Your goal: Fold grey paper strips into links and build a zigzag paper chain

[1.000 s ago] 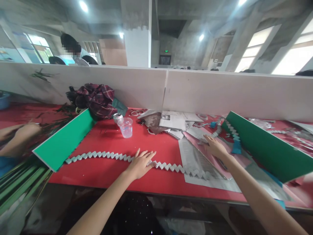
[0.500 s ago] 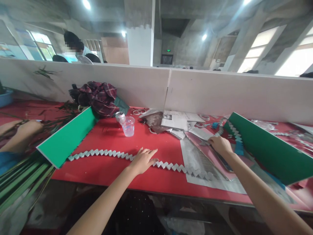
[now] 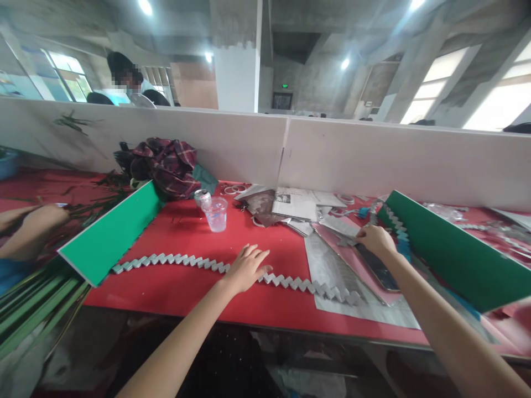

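In the head view, I see the person's left hand (image 3: 245, 270) over the middle of a zigzag strip (image 3: 174, 258) of folded grey pieces, its fingers apart and gripping nothing that I can make out. The strip runs sideways across the red table (image 3: 186, 293), 1 end beside the left green divider (image 3: 112, 235), the other on a grey printed sheet (image 3: 321, 271).

The right hand (image 3: 377, 241) is farther over, fingers drawn together beside a small grey piece (image 3: 346, 241); I cannot tell whether they pinch it. Below that hand a dark phone (image 3: 378, 269) rests on a pink folder (image 3: 336, 249). Between the folder and the right green divider (image 3: 456, 251) is a 2nd zigzag strip (image 3: 396, 218) with a blue end.

Farther back, a clear plastic cup (image 3: 217, 214) stands just beside a can (image 3: 202, 197), and a white booklet (image 3: 294, 203) lies on loose papers. A plaid cloth (image 3: 172, 166) is heaped against the pale partition (image 3: 232, 143). Past the left divider, a co-worker's hands (image 3: 45, 218) are at work near long green leaves (image 3: 45, 309).
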Tool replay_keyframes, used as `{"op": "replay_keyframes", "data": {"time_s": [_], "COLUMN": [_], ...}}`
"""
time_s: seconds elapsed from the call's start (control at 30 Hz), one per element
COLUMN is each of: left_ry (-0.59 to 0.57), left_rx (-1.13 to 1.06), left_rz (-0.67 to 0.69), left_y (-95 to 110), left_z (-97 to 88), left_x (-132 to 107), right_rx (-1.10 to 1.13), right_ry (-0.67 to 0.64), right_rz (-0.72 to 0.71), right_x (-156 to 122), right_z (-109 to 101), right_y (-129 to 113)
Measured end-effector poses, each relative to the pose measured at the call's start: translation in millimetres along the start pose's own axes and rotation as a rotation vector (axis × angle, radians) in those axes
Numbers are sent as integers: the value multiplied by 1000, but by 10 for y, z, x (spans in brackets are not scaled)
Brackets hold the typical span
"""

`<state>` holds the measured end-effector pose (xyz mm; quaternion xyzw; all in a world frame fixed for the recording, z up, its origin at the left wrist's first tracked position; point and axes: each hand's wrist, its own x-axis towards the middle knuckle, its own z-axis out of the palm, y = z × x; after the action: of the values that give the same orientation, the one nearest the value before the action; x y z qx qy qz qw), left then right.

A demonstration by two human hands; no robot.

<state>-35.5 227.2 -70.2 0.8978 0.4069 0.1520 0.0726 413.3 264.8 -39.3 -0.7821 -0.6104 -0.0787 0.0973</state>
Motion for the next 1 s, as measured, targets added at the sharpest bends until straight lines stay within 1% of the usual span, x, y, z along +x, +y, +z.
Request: {"op": "replay_keyframes", "data": {"time_s": [0.1,0.3,0.4,0.5,0.67,0.73,0.87,1.0], "left_ry": [20,34,26,19,26,25,20,18], "left_rx": [4,11,8,3,-3,-4,-7,-10], "left_rz": [19,15,18,23,35,36,34,39], "left_y": [4,34,56,83,108,112,125,141], "left_z": [11,8,8,16,56,68,72,69], "left_x": [26,74,98,119,148,160,182,190], "right_rx": [33,118,214,263,295,372,578,568], "right_ry": [-1,13,-8,-28,19,31,-19,-44], "right_rz": [3,5,14,16,26,38,62,106], "right_x": [8,33,64,89,89,83,78,72], "right_z": [23,66,101,137,177,185,173,135], "right_y": [10,48,80,104,124,130,131,116]}}
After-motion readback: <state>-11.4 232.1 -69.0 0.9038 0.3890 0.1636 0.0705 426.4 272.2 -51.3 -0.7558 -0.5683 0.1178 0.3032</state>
